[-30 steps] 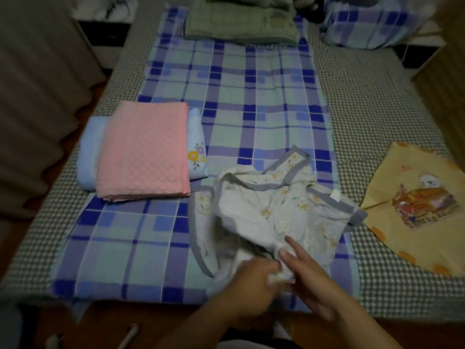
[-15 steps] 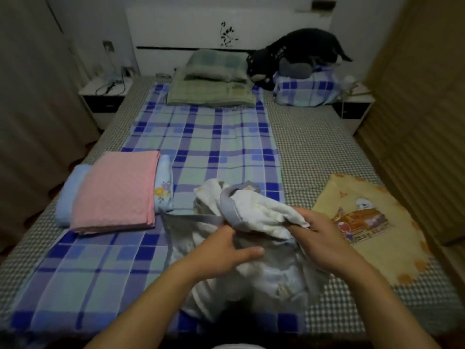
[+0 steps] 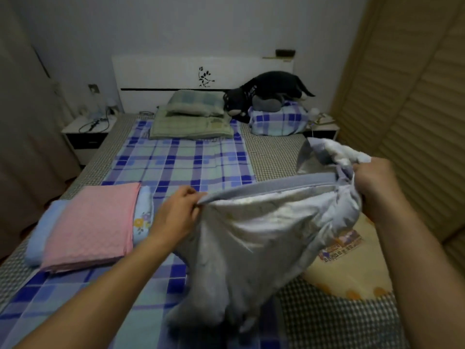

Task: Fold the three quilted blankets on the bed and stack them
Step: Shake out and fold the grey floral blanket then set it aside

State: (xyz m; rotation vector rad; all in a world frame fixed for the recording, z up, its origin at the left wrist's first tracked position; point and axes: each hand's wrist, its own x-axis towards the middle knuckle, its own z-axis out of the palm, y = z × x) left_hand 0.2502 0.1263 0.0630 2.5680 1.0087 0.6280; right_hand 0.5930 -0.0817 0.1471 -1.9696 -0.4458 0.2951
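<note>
Blanket axis: the grey-edged blanket [image 3: 254, 222] hangs between the hands, its top edge running left to right.
Hands: left hand [image 3: 180, 210] pinches the near corner; right hand [image 3: 372, 182] grips the bunched far end.
Stack: the pink blanket [image 3: 93, 225] lies left, nearer the left hand.

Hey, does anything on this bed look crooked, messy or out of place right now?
Mostly the pale grey-trimmed quilted blanket: it hangs bunched between the left hand and right hand, not yet flat. The folded pink quilted blanket sits slightly skewed on the folded light blue blanket beneath. Nothing looks spilled or damaged.
</note>
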